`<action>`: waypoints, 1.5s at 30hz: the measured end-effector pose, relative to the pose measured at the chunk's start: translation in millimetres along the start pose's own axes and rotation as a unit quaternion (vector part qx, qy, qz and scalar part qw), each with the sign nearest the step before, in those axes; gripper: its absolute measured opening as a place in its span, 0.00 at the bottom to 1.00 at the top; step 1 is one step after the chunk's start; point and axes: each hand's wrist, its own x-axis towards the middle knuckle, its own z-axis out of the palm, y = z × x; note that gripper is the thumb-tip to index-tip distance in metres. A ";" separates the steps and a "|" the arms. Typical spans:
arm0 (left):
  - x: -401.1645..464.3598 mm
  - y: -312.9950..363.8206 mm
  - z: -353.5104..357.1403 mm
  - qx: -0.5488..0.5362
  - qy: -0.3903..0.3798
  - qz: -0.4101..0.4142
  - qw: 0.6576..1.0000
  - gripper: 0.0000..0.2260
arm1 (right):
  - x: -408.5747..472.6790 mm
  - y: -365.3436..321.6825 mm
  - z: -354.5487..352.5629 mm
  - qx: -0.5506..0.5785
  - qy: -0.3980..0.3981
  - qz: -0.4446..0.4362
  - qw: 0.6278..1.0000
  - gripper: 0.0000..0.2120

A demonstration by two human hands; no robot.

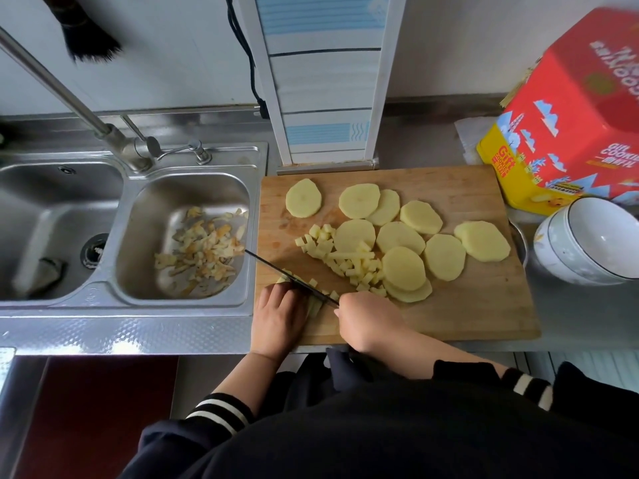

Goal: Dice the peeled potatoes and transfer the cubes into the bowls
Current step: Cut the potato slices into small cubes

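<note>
Several round peeled potato slices (401,236) lie spread over a wooden cutting board (477,305). A heap of small potato cubes (345,261) sits left of the slices. My right hand (370,323) grips the handle of a knife (290,276), whose dark blade runs up and left across the board's near left corner. My left hand (280,312), fingers curled, holds down potato strips (315,305) right beside the blade. White bowls (587,243) stand stacked to the right of the board.
A steel double sink (131,305) borders the board on the left, its small basin holding potato peelings (204,247). A faucet (114,140) rises behind it. A red and yellow cookie box (570,126) stands behind the bowls. The counter edge runs just below the board.
</note>
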 end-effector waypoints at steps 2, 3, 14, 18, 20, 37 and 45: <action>1.2 0.9 -0.5 0.004 0.006 0.006 1.000 0.10 | 0.7 0.3 -4.3 0.030 0.008 0.000 1.000 0.11; 1.3 1.6 -1.1 0.005 0.009 0.007 1.000 0.11 | 0.0 1.0 -6.2 0.044 0.013 0.002 0.999 0.13; -10.1 0.9 -3.1 0.000 0.011 -0.009 1.000 0.08 | -20.1 -3.3 -7.1 -0.020 0.012 -0.024 0.999 0.12; -10.4 0.1 -3.9 -0.005 0.011 -0.007 1.000 0.06 | -18.7 -4.5 -2.4 -0.046 0.015 -0.030 0.998 0.08; -10.0 -0.5 -3.3 -0.001 0.012 -0.009 1.000 0.06 | -18.2 -5.6 -1.5 -0.047 0.014 -0.026 0.998 0.09; -11.2 -0.1 -6.9 -0.001 0.010 -0.009 1.000 0.10 | -11.5 -0.9 -5.6 0.025 0.043 0.002 0.999 0.16; -20.5 -3.3 -10.1 -0.008 0.006 0.006 1.000 0.08 | -23.9 -7.8 -2.3 -0.031 0.026 -0.040 0.998 0.11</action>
